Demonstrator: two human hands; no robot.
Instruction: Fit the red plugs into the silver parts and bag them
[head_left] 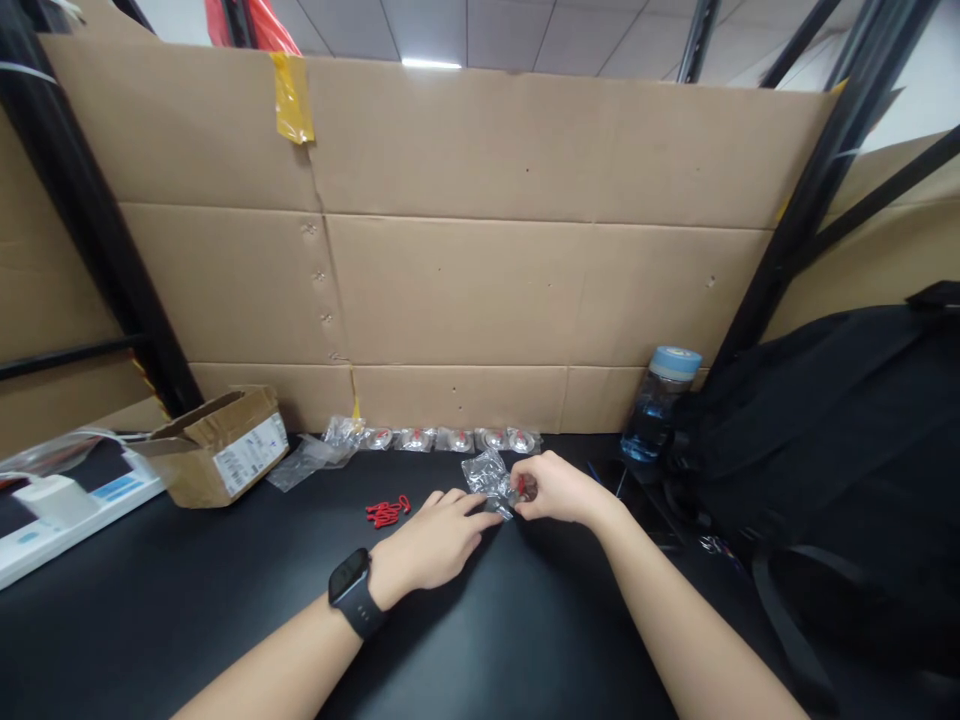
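A crinkled clear plastic bag [487, 474] lies on the black tabletop between my hands. My left hand [436, 540] wears a dark smartwatch [351, 588]; its fingers stretch flat, with the fingertips on the bag's near edge. At the bag's right side, my right hand [559, 488] pinches a small round item with red on it [527, 488], mostly covered by the fingers. I cannot tell whether that item is partly inside the bag. Several red cords [387, 512] lie in a small bunch left of my left hand.
Several bagged round metal items with red marks [455, 440] line the cardboard wall [457, 290]. Loose clear plastic [311, 461] lies beside an opened cardboard box [214, 450]. A white power strip [82, 520] is far left. To the right stand a blue-lidded bottle [660, 405] and a black backpack [832, 450].
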